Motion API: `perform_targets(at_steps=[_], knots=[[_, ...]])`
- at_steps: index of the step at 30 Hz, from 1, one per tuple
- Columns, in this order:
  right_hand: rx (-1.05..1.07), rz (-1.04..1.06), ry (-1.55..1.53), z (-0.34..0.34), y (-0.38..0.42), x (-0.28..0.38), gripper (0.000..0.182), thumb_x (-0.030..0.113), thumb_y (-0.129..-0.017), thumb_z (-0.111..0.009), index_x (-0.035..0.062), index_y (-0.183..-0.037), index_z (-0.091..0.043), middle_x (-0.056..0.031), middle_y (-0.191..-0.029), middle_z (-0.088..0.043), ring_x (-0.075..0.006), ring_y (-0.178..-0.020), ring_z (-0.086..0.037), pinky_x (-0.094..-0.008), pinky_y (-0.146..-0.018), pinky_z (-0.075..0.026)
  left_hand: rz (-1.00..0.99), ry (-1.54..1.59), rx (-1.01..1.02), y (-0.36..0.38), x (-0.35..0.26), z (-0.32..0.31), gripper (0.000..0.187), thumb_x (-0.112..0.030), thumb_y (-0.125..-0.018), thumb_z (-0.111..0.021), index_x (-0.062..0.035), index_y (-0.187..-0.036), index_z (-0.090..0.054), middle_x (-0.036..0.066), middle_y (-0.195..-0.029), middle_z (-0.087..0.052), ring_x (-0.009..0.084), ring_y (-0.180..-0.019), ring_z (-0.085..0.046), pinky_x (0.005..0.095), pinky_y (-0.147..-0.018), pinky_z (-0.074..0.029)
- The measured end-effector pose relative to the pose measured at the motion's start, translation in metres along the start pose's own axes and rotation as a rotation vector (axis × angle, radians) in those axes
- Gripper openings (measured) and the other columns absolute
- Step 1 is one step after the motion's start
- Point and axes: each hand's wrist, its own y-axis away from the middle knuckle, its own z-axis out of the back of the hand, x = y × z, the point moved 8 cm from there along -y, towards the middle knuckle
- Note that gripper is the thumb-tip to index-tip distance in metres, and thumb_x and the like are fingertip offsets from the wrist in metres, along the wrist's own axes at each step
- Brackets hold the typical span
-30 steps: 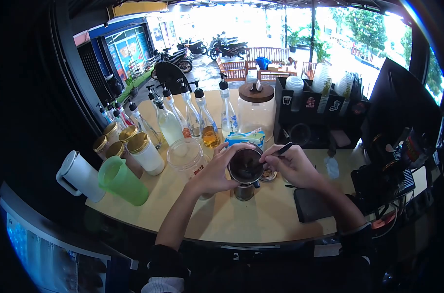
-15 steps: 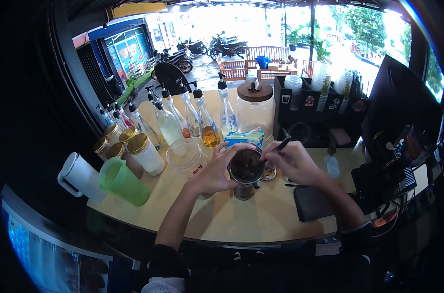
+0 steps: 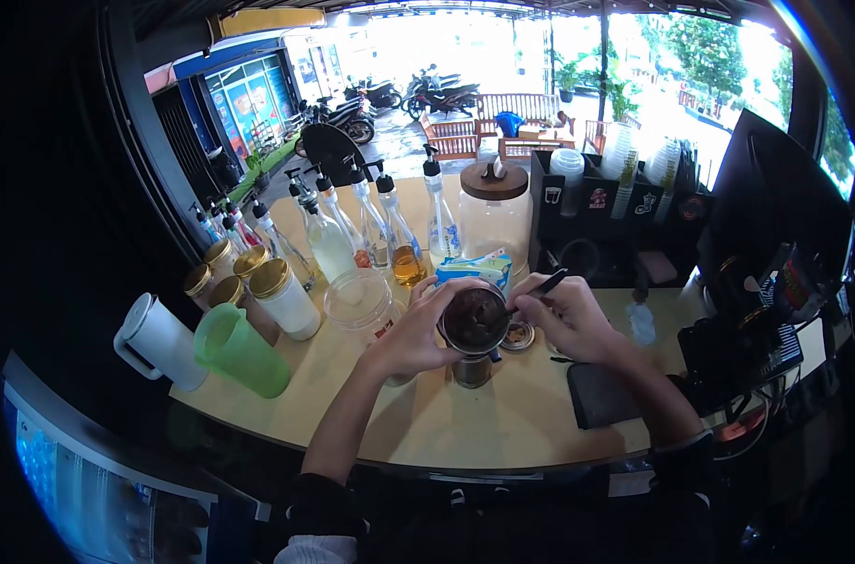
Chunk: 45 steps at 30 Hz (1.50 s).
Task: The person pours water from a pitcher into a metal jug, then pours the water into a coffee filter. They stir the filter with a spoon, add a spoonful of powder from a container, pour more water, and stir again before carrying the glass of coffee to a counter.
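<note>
My left hand is wrapped round a round cup tilted toward me, its inside dark brown. A thin tool with a black handle is pinched in my right hand; its lower end reaches the cup's right rim, and its tip cannot be made out. Under the cup stands a small dark vessel, partly hidden. Close to my right hand lies a small round dish with brownish bits. Left of my left hand is a clear round-lidded container, and behind the cup a blue-green packet.
Pump bottles and gold-lidded jars stand at left, near a green pitcher and a white jug. A wood-lidded jar and black cup rack stand behind. A dark flat pouch lies at right.
My right hand has shifted slightly and the tool's handle leans lower to the right. My left hand still holds the cup in nearly the same place.
</note>
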Motion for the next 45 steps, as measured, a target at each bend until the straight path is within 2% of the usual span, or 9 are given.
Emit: perform_targets(at_steps=[4,6,12,19,23,33,36,38,45], knots=[[-0.198,-0.159,-0.474,0.008,0.004,-0.019,0.015,0.008,-0.095,-0.052,-0.0048,-0.092,-0.059,-0.0081,-0.080,-0.065,-0.0093,-0.071,-0.063,-0.0216,-0.060,-0.050,0.009,-0.052,-0.127,0.000,0.001,0.008,0.078,-0.024,-0.059,-0.082,-0.0144,-0.129,-0.046,0.005,-0.126,-0.054,0.0241,-0.122,-0.048,0.0429,-0.110,-0.022],[-0.232,-0.143,-0.501,0.009,0.005,-0.014,0.015,0.009,-0.095,-0.054,-0.0051,-0.092,-0.059,-0.0090,-0.080,-0.066,-0.0090,-0.071,-0.064,-0.0211,-0.060,-0.051,0.022,-0.079,-0.161,0.001,0.002,0.008,0.078,-0.026,-0.059,-0.082,-0.0140,-0.127,-0.047,0.006,-0.124,-0.054,0.0249,-0.120,-0.049,0.0433,-0.109,-0.023],[-0.334,-0.029,-0.200,0.014,0.013,-0.005,0.010,0.006,-0.091,-0.060,-0.0031,-0.093,-0.062,-0.0107,-0.082,-0.069,-0.0111,-0.069,-0.066,-0.0250,-0.062,-0.055,0.054,-0.181,-0.252,0.004,0.006,0.009,0.078,-0.031,-0.056,-0.083,-0.0129,-0.125,-0.049,0.007,-0.115,-0.056,0.0257,-0.115,-0.051,0.0448,-0.104,-0.027],[-0.161,0.368,0.467,-0.025,0.016,0.017,0.023,0.006,-0.082,-0.066,0.0025,-0.102,-0.055,-0.0102,-0.082,-0.056,-0.0284,-0.071,-0.060,-0.0367,-0.060,-0.050,0.086,-0.421,-0.355,0.009,-0.010,0.005,0.082,-0.036,-0.058,-0.081,-0.0123,-0.128,-0.046,0.005,-0.120,-0.052,0.0195,-0.116,-0.049,0.0464,-0.102,-0.023],[-0.047,0.441,0.558,-0.046,0.024,0.022,0.029,0.005,-0.077,-0.066,0.0003,-0.102,-0.052,-0.0094,-0.086,-0.055,-0.0258,-0.078,-0.060,-0.0361,-0.067,-0.050,0.077,-0.496,-0.436,0.014,-0.012,0.003,0.084,-0.042,-0.057,-0.082,-0.0110,-0.127,-0.048,0.005,-0.118,-0.054,0.0193,-0.115,-0.050,0.0442,-0.100,-0.023],[-0.103,0.555,0.679,-0.046,0.022,0.033,0.035,0.008,-0.073,-0.064,-0.0030,-0.104,-0.051,-0.0079,-0.084,-0.053,-0.0217,-0.078,-0.059,-0.0334,-0.067,-0.048,0.045,-0.557,-0.529,0.021,-0.022,-0.002,0.079,-0.047,-0.062,-0.077,-0.0111,-0.126,-0.048,0.004,-0.119,-0.054,0.0171,-0.113,-0.050,0.0438,-0.097,-0.023],[0.060,0.536,0.710,-0.056,0.025,0.027,0.034,0.008,-0.079,-0.068,-0.0030,-0.107,-0.052,-0.0112,-0.087,-0.058,-0.0244,-0.074,-0.061,-0.0347,-0.066,-0.050,0.039,-0.560,-0.539,0.023,-0.022,-0.001,0.077,-0.048,-0.064,-0.076,-0.0111,-0.126,-0.049,0.004,-0.120,-0.053,0.0169,-0.113,-0.050,0.0435,-0.096,-0.023],[0.016,0.600,0.720,-0.057,0.028,0.030,0.035,0.009,-0.079,-0.067,-0.0036,-0.108,-0.051,-0.0104,-0.086,-0.058,-0.0239,-0.074,-0.061,-0.0346,-0.066,-0.050,0.026,-0.553,-0.539,0.023,-0.024,-0.001,0.075,-0.048,-0.065,-0.075,-0.0112,-0.125,-0.049,0.003,-0.120,-0.053,0.0168,-0.113,-0.050,0.0434,-0.096,-0.023],[-0.030,0.683,0.819,-0.061,0.029,0.036,0.028,0.010,-0.072,-0.061,-0.0021,-0.097,-0.054,-0.0049,-0.077,-0.047,-0.0168,-0.071,-0.056,-0.0293,-0.063,-0.046,0.021,-0.553,-0.536,0.021,-0.025,-0.004,0.068,-0.050,-0.073,-0.067,-0.0112,-0.126,-0.048,0.003,-0.119,-0.052,0.0181,-0.112,-0.050,0.0457,-0.096,-0.023]])
